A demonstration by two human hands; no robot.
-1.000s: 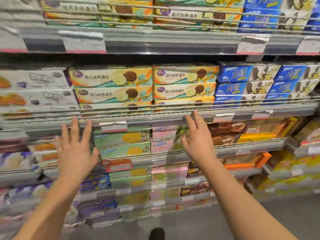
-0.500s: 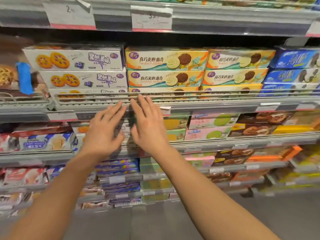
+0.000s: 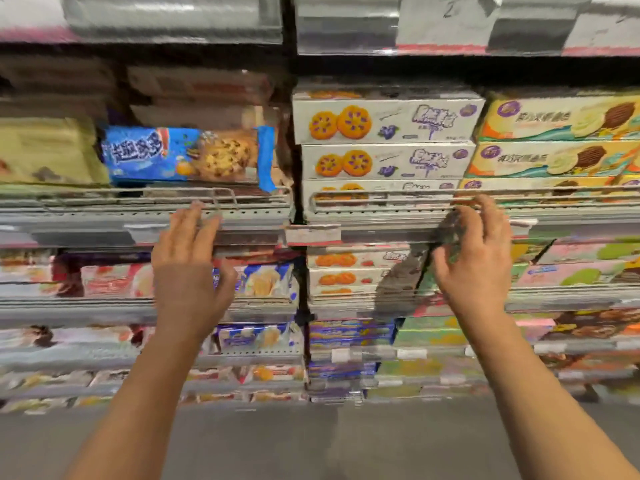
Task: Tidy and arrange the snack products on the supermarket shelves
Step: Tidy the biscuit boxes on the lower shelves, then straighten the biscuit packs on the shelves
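Boxes of blueberry biscuits (image 3: 384, 143) stood stacked three high at one o'clock on the wire-fronted shelf (image 3: 381, 202), long axes running left to right and printed faces turned outward, probably so shoppers could read them. At eleven o'clock a blue cookie packet (image 3: 183, 155) lay on the neighbouring shelf section, also lengthwise left to right but slightly skewed, one end hard by the upright divider; it looked the likeliest thing to need straightening. The left hand (image 3: 188, 271) was raised at nine o'clock below that packet, fingers fairly straight and loosely spread, holding nothing. The right hand (image 3: 472, 265) hung at three o'clock, fingers half curled near the wire rail, gripping nothing as far as the blur allowed. Yellow sandwich-biscuit boxes (image 3: 561, 140) filled the far two o'clock side
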